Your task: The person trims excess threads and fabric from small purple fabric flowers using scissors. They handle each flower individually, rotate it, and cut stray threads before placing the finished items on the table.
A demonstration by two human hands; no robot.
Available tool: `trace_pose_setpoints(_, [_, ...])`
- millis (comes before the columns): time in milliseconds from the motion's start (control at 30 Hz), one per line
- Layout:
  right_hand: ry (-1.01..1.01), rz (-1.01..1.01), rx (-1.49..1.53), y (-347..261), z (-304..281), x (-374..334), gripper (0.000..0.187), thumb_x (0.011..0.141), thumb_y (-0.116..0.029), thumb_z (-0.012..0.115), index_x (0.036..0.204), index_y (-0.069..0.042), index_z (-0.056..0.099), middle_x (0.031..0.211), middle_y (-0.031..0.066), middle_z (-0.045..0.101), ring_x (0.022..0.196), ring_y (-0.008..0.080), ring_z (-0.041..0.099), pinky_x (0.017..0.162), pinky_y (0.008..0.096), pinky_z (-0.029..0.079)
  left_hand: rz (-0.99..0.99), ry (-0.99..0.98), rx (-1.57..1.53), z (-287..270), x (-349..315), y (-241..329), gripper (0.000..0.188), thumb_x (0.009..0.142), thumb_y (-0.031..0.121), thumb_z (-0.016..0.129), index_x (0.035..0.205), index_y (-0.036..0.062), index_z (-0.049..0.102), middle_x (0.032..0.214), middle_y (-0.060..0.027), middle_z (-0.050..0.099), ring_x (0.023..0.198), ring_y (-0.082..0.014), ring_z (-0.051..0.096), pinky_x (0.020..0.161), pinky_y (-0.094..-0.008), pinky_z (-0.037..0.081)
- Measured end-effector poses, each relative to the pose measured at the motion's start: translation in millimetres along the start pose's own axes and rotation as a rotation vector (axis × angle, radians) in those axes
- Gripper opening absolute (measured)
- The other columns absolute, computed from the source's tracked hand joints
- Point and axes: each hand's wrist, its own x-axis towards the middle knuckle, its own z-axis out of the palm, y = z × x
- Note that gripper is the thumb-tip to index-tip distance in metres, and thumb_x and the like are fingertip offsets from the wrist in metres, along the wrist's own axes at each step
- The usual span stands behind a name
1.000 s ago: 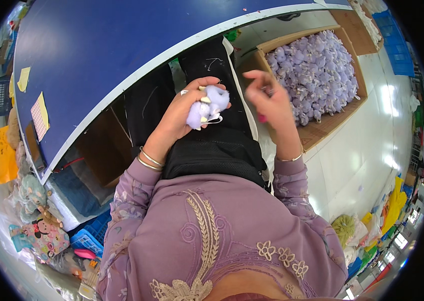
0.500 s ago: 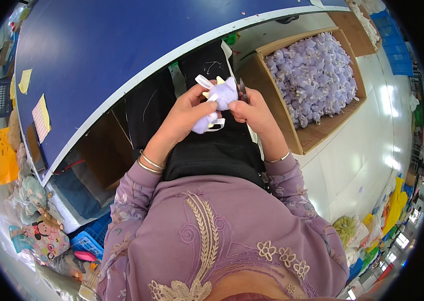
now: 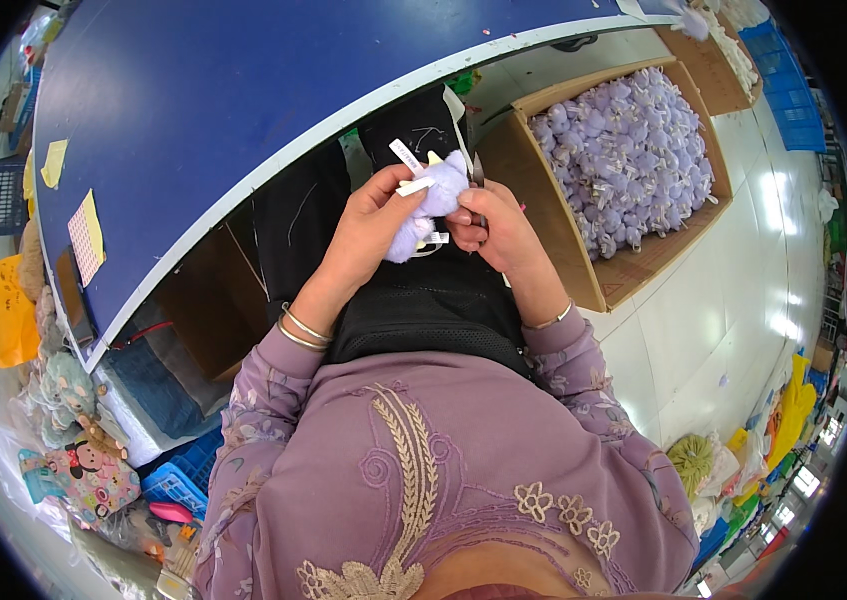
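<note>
My left hand (image 3: 367,232) is closed around a small lilac plush toy (image 3: 440,190) above my lap. The toy has pale yellow points and white fabric tags (image 3: 405,155); its lower part hangs below my left thumb. My right hand (image 3: 494,226) is closed too, its thumb and forefinger pinching the toy's right side. A slim, pointed dark metal tool (image 3: 477,170) sticks up from behind the right fingers. Most of that tool is hidden in the hand, so I cannot tell its exact kind.
An open cardboard box (image 3: 608,292) heaped with lilac plush toys (image 3: 633,160) stands on the floor to my right. Ahead lies a blue table (image 3: 273,80) with a pale edge. Beyond the box are another carton (image 3: 708,75) and a blue crate (image 3: 785,85). Black cloth (image 3: 393,310) covers my lap.
The toy has turned slightly, and its white tags now stand out more. My right fingers have shifted a little on it. A blurred lilac shape has appeared by the far right table corner.
</note>
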Motion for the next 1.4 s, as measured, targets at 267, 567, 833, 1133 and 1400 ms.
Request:
trace_pose_setpoints(267, [0.391, -0.349, 0.283, -30, -67, -10, 0.02, 0.086, -0.021, 0.056, 0.076, -0.004, 0.05, 0.07, 0.0018, 0.048, 0.046, 0.0072, 0.032, 0.04, 0.0222, 0.026, -0.119, 0.027, -0.191, -2, -1, 12, 0.04, 0.103, 0.03, 0.039, 0.122, -0.0007, 0.056, 0.108, -0.0134, 0.064, 0.092, -0.0211, 0.064, 0.067, -0.0293, 0.053])
trace_pose_setpoints(567, [0.529, -0.305, -0.548, -40, -22, -31, 0.02, 0.089, -0.017, 0.064, 0.1, -0.001, 0.066, 0.076, -0.0032, 0.059, 0.059, 0.0016, 0.046, 0.05, 0.0178, 0.035, -0.109, -0.07, -0.323, 2, 3, 12, 0.041, 0.095, 0.014, 0.037, 0.132, -0.0017, 0.048, 0.127, -0.0153, 0.054, 0.109, -0.0249, 0.058, 0.087, -0.0374, 0.052])
trace_pose_setpoints(833, [0.234, -0.352, -0.835, -9, 39, -22, 0.02, 0.079, -0.011, 0.075, 0.093, -0.003, 0.063, 0.079, -0.0041, 0.062, 0.06, 0.0019, 0.042, 0.054, 0.0193, 0.035, 0.078, -0.077, 0.116, 8, -13, 19, 0.053, 0.085, -0.002, 0.048, 0.137, 0.0041, 0.047, 0.123, -0.0074, 0.056, 0.105, -0.0149, 0.057, 0.091, -0.0267, 0.046])
trace_pose_setpoints(1133, [0.34, -0.389, -0.904, -6, 47, -19, 0.016, 0.083, -0.012, 0.071, 0.09, 0.001, 0.065, 0.073, -0.0014, 0.062, 0.061, 0.0038, 0.047, 0.054, 0.0216, 0.039, 0.223, 0.005, 0.386, 13, -15, 16, 0.054, 0.085, -0.005, 0.057, 0.137, 0.0037, 0.047, 0.123, -0.0062, 0.056, 0.107, -0.0116, 0.056, 0.091, -0.0262, 0.046])
trace_pose_setpoints(1400, [0.254, -0.212, -0.395, -19, 39, -21, 0.007, 0.089, -0.007, 0.061, 0.089, 0.0, 0.062, 0.07, -0.0019, 0.054, 0.054, 0.0015, 0.042, 0.047, 0.0201, 0.032, 0.261, 0.01, 0.533, 10, -17, 18, 0.042, 0.084, -0.001, 0.058, 0.126, 0.004, 0.057, 0.112, -0.0049, 0.062, 0.096, -0.0092, 0.058, 0.084, -0.0241, 0.048])
